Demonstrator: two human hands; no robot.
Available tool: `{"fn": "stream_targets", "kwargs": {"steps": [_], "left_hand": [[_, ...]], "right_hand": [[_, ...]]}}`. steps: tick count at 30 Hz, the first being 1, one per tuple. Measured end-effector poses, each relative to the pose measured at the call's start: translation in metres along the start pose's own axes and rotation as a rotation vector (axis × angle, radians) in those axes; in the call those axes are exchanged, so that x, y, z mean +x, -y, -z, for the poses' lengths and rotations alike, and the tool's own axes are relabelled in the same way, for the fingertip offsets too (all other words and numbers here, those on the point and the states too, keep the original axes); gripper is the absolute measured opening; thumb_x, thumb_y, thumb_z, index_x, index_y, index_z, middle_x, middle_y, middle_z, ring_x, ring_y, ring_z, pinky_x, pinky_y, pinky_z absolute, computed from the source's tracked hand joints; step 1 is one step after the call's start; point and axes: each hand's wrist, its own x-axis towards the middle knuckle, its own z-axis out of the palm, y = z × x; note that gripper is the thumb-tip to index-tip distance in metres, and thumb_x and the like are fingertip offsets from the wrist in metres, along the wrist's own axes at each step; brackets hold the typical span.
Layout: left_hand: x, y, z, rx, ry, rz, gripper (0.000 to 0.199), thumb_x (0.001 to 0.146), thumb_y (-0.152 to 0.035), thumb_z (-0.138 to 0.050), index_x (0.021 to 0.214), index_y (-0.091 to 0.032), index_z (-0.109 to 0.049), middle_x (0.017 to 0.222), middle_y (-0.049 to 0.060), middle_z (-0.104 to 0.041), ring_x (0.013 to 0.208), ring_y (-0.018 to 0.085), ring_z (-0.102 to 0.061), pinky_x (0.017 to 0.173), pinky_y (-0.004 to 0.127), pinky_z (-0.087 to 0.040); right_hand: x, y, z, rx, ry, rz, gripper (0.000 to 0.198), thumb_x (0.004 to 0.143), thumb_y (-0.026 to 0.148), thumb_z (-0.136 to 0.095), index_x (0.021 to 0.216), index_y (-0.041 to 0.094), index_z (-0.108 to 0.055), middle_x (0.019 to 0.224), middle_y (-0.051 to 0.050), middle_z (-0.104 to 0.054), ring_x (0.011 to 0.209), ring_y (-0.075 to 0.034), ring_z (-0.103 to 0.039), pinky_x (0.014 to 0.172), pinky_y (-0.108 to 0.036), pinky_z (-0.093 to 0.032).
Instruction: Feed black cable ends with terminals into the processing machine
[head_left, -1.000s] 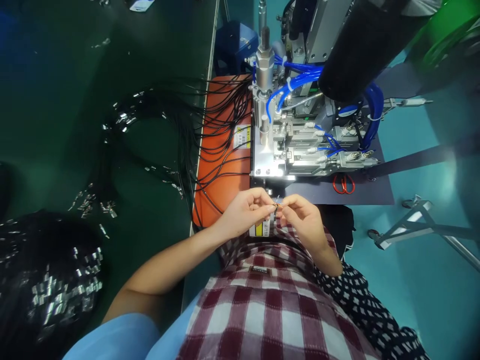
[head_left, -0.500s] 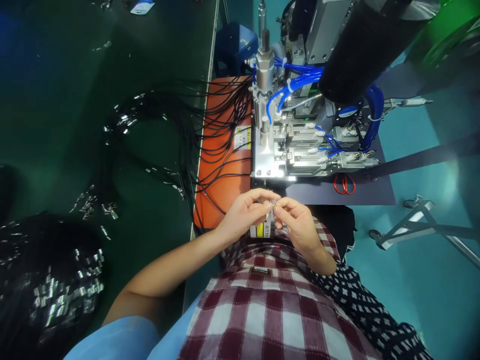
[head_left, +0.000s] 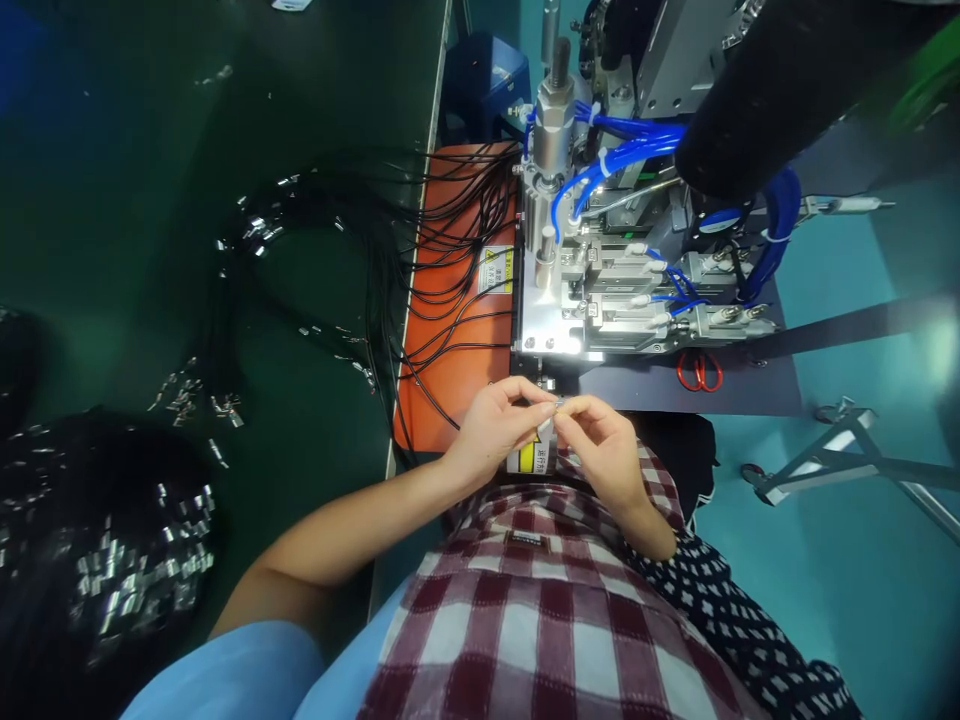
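My left hand (head_left: 499, 425) and my right hand (head_left: 600, 440) meet in front of my apron, fingertips almost touching. Thumb and forefinger of each hand are pinched on thin wires (head_left: 559, 404), of which only a tiny bit shows between the fingertips. The rest of the wires is hidden by the fingers. Just beyond my hands stands a metal machine (head_left: 551, 325) with air cylinders and blue hoses. Black cables (head_left: 450, 300) run from the machine's left side across an orange board (head_left: 427, 405).
A large bundle of black cables with shiny ends (head_left: 142, 540) lies at left on the dark green table (head_left: 300, 560); a looped cable bundle (head_left: 259, 230) is farther back. Red-handled scissors (head_left: 699, 372) lie at the machine's front edge. A metal stand (head_left: 832, 460) is at right.
The view has shifted slightly, so the machine appears farther right. Both hands stay pinched together; the coloured wire strands that showed between the fingertips are now less visible.
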Motion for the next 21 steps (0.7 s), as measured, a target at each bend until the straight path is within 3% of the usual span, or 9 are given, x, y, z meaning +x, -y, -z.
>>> {"fn": "stream_targets", "kwargs": {"steps": [4, 8, 12, 17, 21], "left_hand": [[0.0, 0.0, 0.001, 0.014, 0.036, -0.01, 0.026, 0.074, -0.031, -0.078, 0.085, -0.012, -0.065, 0.058, -0.005, -0.052, 0.044, 0.002, -0.035, 0.043, 0.017, -0.021], [-0.003, -0.002, 0.0, 0.058, 0.049, 0.008, 0.027, 0.074, -0.033, -0.077, 0.087, -0.012, -0.066, 0.058, -0.006, -0.049, 0.045, 0.003, -0.034, 0.043, 0.018, -0.021], [-0.004, -0.003, -0.001, 0.102, 0.046, -0.001, 0.027, 0.074, -0.034, -0.077, 0.086, -0.012, -0.066, 0.057, -0.006, -0.049, 0.045, 0.003, -0.034, 0.044, 0.018, -0.021], [-0.003, -0.004, -0.002, 0.154, 0.039, -0.016, 0.024, 0.075, -0.031, -0.075, 0.086, -0.011, -0.067, 0.06, -0.005, -0.051, 0.048, 0.004, -0.039, 0.045, 0.017, -0.027], [-0.003, -0.004, -0.003, 0.156, 0.024, -0.021, 0.023, 0.076, -0.03, -0.074, 0.087, -0.011, -0.067, 0.063, -0.004, -0.053, 0.05, 0.004, -0.043, 0.046, 0.017, -0.03]], "right_hand": [[-0.003, 0.005, 0.008, -0.207, -0.029, 0.192, 0.009, 0.084, 0.022, -0.067, 0.092, 0.02, -0.064, 0.082, -0.001, -0.064, 0.068, -0.013, -0.058, 0.066, -0.028, -0.05], [-0.003, 0.008, 0.01, -0.324, -0.071, 0.289, 0.005, 0.085, 0.019, -0.065, 0.09, 0.021, -0.064, 0.082, -0.001, -0.062, 0.069, -0.014, -0.056, 0.066, -0.029, -0.049], [-0.002, 0.009, 0.009, -0.348, -0.085, 0.295, 0.008, 0.087, 0.019, -0.063, 0.079, 0.021, -0.063, 0.074, -0.001, -0.061, 0.068, -0.014, -0.055, 0.064, -0.03, -0.048], [-0.002, 0.008, 0.011, -0.29, -0.047, 0.192, 0.012, 0.088, 0.02, -0.061, 0.077, 0.021, -0.061, 0.072, 0.0, -0.061, 0.062, -0.013, -0.054, 0.057, -0.028, -0.045], [-0.008, 0.004, 0.014, -0.577, -0.172, 0.49, 0.007, 0.083, 0.015, -0.066, 0.081, 0.023, -0.065, 0.075, -0.002, -0.065, 0.068, -0.016, -0.059, 0.065, -0.032, -0.045]]}}
